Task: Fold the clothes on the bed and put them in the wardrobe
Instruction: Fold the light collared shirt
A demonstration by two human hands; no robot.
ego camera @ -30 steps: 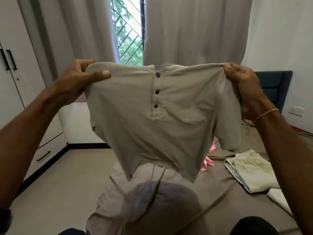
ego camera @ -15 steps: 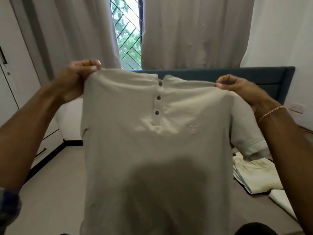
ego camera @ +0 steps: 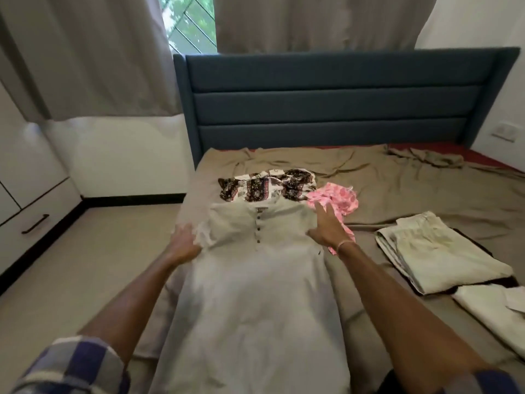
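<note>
On the bed (ego camera: 397,189), the beige shirt (ego camera: 255,294) lies flat, probably light and limp, best pinched at the shoulders. Flat-fingered, the right hand (ego camera: 326,227) rests on one shoulder; whether the left hand (ego camera: 184,241) grips is too blurred to tell.

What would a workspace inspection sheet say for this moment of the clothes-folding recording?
Surface: bed, rumpled brown sheet.
Job's things: beige shirt laid flat, buttons up; patterned garment and pink garment unfolded beyond it; folded cream trousers and white folded item on the right.
Clutter: crumpled cloth near the headboard.
Grippers: left hand and right hand each rest flat on a shirt shoulder.
Cables: nothing seen.
Surroundings: blue headboard, curtains, wardrobe, wall socket.
</note>
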